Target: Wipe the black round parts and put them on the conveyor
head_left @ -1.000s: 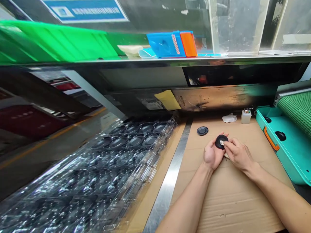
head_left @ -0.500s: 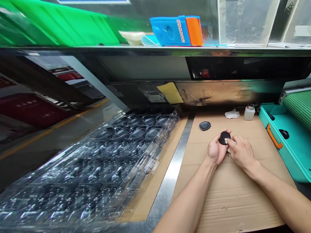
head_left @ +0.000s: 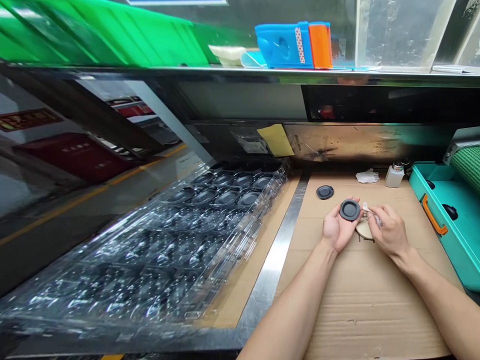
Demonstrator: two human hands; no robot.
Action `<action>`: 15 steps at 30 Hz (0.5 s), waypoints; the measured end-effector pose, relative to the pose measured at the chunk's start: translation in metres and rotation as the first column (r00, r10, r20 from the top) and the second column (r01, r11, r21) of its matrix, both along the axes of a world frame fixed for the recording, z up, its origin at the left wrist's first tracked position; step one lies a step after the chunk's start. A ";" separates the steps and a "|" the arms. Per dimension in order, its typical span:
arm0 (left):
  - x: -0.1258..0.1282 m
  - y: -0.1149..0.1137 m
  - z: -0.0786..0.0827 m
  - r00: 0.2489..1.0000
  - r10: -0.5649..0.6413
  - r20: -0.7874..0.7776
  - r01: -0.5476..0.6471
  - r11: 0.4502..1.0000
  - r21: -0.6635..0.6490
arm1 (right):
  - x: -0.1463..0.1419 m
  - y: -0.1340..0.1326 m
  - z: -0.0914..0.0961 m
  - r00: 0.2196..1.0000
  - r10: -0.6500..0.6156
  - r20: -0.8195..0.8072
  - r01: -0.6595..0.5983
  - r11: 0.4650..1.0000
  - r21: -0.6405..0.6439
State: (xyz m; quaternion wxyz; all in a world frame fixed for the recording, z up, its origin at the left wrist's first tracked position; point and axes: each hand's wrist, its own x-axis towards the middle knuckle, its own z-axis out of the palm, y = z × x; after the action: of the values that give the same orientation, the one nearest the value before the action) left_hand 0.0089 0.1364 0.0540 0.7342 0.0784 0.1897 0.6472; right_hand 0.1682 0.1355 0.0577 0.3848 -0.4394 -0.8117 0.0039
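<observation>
A round black part (head_left: pixel 350 210) with a raised rim rests in my left hand (head_left: pixel 335 231), palm up, with the fingers curled behind it. My right hand (head_left: pixel 390 231) pinches a small white wipe (head_left: pixel 365 207), whose tip sticks up just right of the part, apart from it. Between and below the hands lies a beige round disc (head_left: pixel 364 231) on the cardboard (head_left: pixel 337 310), partly covered by my right fingers. Another round black part (head_left: pixel 324 192) lies on the cardboard behind my left hand.
Clear plastic trays (head_left: pixel 161 250) of black round parts fill the left side. At the back are a crumpled white wipe (head_left: pixel 367 176) and a small white bottle (head_left: pixel 395 176). A teal bin (head_left: pixel 442 240) with black parts stands right. A metal shelf edge (head_left: pixel 240 76) crosses above.
The black part in my left hand now shows its rimmed face instead of a plain one. My right hand with the wipe has drawn right, off the part, uncovering more of the beige disc.
</observation>
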 end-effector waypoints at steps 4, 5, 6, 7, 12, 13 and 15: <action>0.017 -0.007 0.000 0.999 -0.046 -0.003 0.046 0.999 0.027 | -0.011 -0.006 -0.001 0.981 0.133 0.142 -0.135 0.991 0.009; 0.022 -0.009 0.000 0.998 -0.064 -0.010 0.065 0.997 0.031 | -0.013 -0.006 -0.001 0.980 0.113 0.163 -0.120 0.992 0.031; 0.026 -0.010 -0.001 0.997 -0.080 -0.018 0.081 0.996 0.036 | -0.014 -0.004 0.000 0.982 0.073 0.172 -0.084 0.995 0.060; 0.028 -0.011 -0.001 0.995 -0.096 -0.025 0.096 0.995 0.039 | -0.013 -0.002 0.001 0.985 0.022 0.173 -0.039 0.995 0.091; 0.027 -0.011 -0.003 0.995 -0.071 -0.074 0.072 0.997 0.015 | -0.006 0.003 -0.001 0.977 -0.071 0.203 0.049 0.993 0.111; 0.026 -0.010 -0.003 0.995 -0.064 -0.080 0.065 0.998 0.006 | -0.007 0.002 -0.002 0.976 -0.027 0.215 0.007 0.996 0.093; 0.026 -0.010 -0.004 0.995 -0.078 -0.069 0.078 0.997 0.006 | -0.010 0.000 -0.003 0.977 0.040 0.210 -0.057 0.996 0.075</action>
State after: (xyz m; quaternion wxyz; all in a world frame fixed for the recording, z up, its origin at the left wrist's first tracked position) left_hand 0.0348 0.1263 0.0500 0.7516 0.1114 0.2088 0.6157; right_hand 0.1578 0.1353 0.0544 0.3148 -0.4014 -0.8576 -0.0655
